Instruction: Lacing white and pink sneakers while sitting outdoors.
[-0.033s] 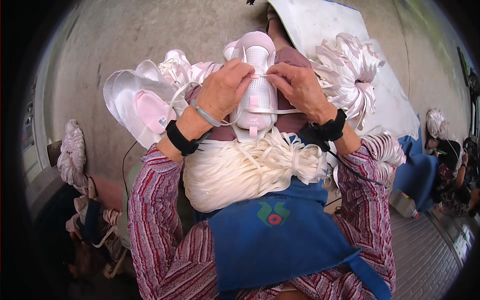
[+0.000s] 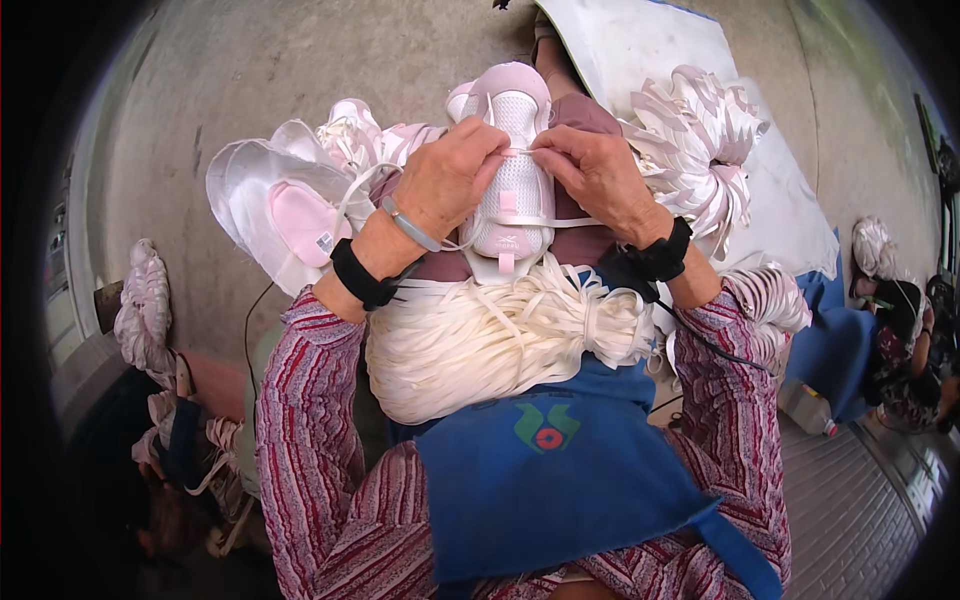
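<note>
A white mesh shoe upper with pink trim lies on my lap, its tongue toward me. My left hand is closed in a pinch at its left edge. My right hand pinches at the opposite edge. A thin white shoelace stretches across the upper between my fingertips. More flat white lace crosses lower over the tongue, and a loop hangs by my left wrist. Right below the upper, a thick bundle of cream shoelaces rests on my blue apron.
On the left are a pink-and-white shoe piece and more uppers. A fanned bundle of pale pink-and-white pieces lies right, over a white sheet. A plastic bottle stands lower right. Another person is at far right.
</note>
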`<state>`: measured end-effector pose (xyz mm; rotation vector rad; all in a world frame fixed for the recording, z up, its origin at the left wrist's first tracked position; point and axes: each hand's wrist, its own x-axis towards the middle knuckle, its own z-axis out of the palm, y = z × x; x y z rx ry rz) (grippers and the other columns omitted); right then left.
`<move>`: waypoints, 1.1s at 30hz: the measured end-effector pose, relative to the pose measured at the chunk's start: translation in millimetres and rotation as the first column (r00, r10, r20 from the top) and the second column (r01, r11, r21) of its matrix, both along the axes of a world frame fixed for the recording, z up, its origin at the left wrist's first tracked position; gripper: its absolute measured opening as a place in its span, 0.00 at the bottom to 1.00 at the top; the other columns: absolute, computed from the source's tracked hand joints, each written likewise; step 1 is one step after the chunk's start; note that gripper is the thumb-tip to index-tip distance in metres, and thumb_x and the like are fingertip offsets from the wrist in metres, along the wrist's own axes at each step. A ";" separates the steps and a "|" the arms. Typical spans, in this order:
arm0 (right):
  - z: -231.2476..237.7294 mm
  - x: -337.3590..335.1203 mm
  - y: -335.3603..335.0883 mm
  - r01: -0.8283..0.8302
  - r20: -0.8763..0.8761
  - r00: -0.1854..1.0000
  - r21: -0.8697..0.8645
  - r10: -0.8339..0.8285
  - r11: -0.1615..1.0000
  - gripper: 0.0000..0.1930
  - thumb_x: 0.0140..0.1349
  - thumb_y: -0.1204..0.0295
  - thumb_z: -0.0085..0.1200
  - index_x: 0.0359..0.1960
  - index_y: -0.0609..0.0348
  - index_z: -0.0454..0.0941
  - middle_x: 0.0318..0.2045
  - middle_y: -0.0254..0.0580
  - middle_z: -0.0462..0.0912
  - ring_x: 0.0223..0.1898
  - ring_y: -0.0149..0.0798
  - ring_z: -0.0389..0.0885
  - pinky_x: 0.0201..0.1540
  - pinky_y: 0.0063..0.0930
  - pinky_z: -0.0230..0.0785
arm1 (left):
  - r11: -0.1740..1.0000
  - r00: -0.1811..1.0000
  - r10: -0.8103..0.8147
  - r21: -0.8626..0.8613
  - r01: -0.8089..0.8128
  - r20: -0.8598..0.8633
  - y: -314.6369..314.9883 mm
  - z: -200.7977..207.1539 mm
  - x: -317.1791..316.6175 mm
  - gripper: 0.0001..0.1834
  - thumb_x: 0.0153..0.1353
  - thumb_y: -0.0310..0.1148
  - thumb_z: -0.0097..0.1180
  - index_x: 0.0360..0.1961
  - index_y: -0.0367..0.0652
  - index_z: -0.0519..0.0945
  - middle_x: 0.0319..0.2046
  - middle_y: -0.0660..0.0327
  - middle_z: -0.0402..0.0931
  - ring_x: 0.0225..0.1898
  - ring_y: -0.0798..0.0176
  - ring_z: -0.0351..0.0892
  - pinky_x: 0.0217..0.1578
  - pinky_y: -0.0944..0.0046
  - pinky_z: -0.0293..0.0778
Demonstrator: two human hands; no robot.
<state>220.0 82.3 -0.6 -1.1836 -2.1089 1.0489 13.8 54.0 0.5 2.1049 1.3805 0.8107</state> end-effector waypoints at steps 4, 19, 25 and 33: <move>-2.8 -2.7 5.0 -0.021 0.020 1.000 0.154 0.018 0.988 0.07 0.59 0.69 0.54 0.34 0.58 0.79 0.28 0.46 0.79 0.31 0.48 0.79 0.34 0.35 0.70 | 0.998 0.996 -0.052 0.032 0.055 -0.071 6.3 3.4 0.1 0.06 0.56 0.25 0.57 0.35 0.39 0.75 0.32 0.57 0.74 0.32 0.53 0.77 0.31 0.61 0.74; -5.6 -7.9 2.7 -0.058 0.022 0.998 0.217 0.054 0.975 0.05 0.57 0.73 0.54 0.33 0.60 0.74 0.30 0.45 0.73 0.32 0.49 0.76 0.34 0.37 0.69 | 0.995 0.999 0.007 0.098 -0.002 -0.053 2.5 -6.0 3.4 0.06 0.56 0.22 0.54 0.35 0.39 0.73 0.30 0.55 0.71 0.31 0.50 0.76 0.28 0.59 0.73; -3.2 -6.4 3.9 -0.116 0.049 0.993 0.281 0.107 0.953 0.05 0.57 0.73 0.54 0.33 0.60 0.74 0.30 0.46 0.73 0.32 0.50 0.76 0.34 0.37 0.69 | 0.999 0.998 0.007 0.051 -0.003 -0.068 2.8 -6.4 3.3 0.06 0.56 0.22 0.54 0.35 0.39 0.73 0.30 0.54 0.71 0.31 0.50 0.76 0.29 0.59 0.73; -4.0 -8.0 7.3 -0.167 0.132 0.983 0.332 0.129 0.929 0.05 0.58 0.73 0.53 0.33 0.61 0.72 0.30 0.47 0.73 0.31 0.51 0.77 0.32 0.39 0.70 | 0.999 0.998 0.022 0.037 -0.020 -0.050 3.2 -8.5 3.3 0.05 0.57 0.23 0.53 0.35 0.39 0.72 0.31 0.54 0.72 0.31 0.49 0.76 0.29 0.58 0.73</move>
